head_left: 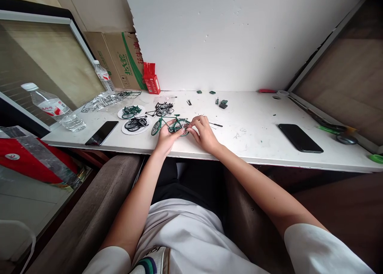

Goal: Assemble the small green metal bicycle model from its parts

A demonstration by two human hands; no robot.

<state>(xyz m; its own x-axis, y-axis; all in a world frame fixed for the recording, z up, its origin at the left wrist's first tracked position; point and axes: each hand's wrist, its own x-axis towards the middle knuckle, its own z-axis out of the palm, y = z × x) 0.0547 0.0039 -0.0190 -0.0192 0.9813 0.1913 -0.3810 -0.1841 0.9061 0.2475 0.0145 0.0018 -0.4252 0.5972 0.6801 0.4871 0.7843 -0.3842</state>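
A small green model bicycle (169,124) is held just above the white table, its front wheel pointing left. My left hand (167,136) grips it from below, with the thumb near the rear wheel. The fingers of my right hand (203,132) are pinched at the rear wheel's right edge; whether a small part sits between them is too small to tell. Behind the bicycle lie black model bicycle parts (164,108). Two white paper plates are on the left, one with green bicycle parts (131,111), the other with black ones (136,124).
On the left are a phone (101,133), two plastic bottles (56,108), a cardboard box (119,62) and a red box (152,79). Small green pieces (223,104) and a thin screwdriver (216,124) lie beyond my right hand. Another phone (301,138) and scissors (329,124) are at the right.
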